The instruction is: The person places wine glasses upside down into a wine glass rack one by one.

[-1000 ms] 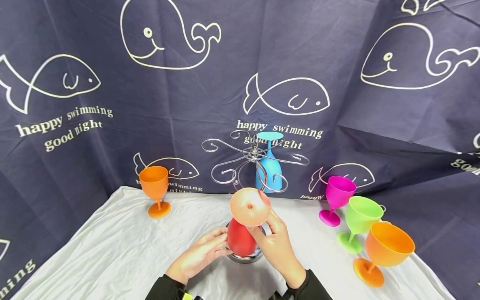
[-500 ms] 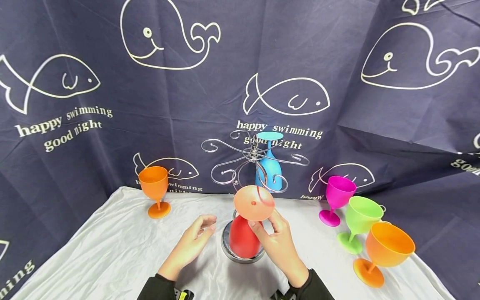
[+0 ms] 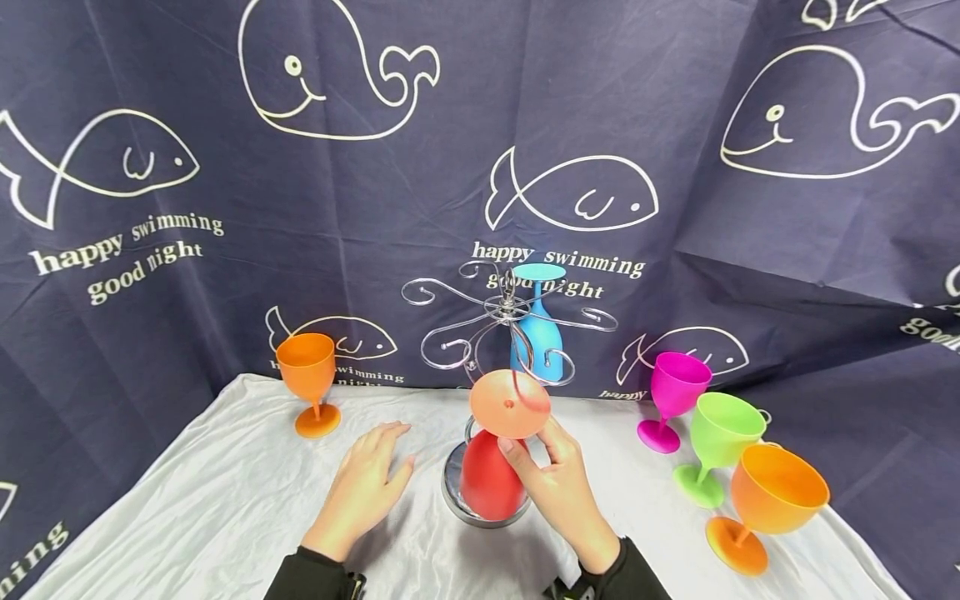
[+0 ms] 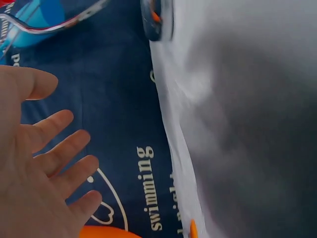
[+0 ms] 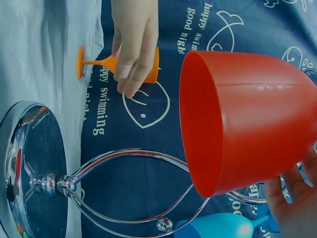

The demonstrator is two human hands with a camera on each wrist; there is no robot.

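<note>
White cloth (image 3: 247, 500) carries a chrome rack (image 3: 507, 308), magenta goblet (image 3: 675, 390), green goblet (image 3: 720, 433) and two orange goblets (image 3: 772, 496).

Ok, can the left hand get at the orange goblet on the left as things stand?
Likely yes: the left hand holds nothing, and in the head view only white cloth shows between it and that orange goblet, which stands upright.

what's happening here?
A person's right hand holds the red goblet upside down at the chrome rack; can't tell if it's hooked on. The left hand is empty. A blue goblet hangs there inverted. A magenta goblet, lime goblet and two orange goblets stand upright.
</note>
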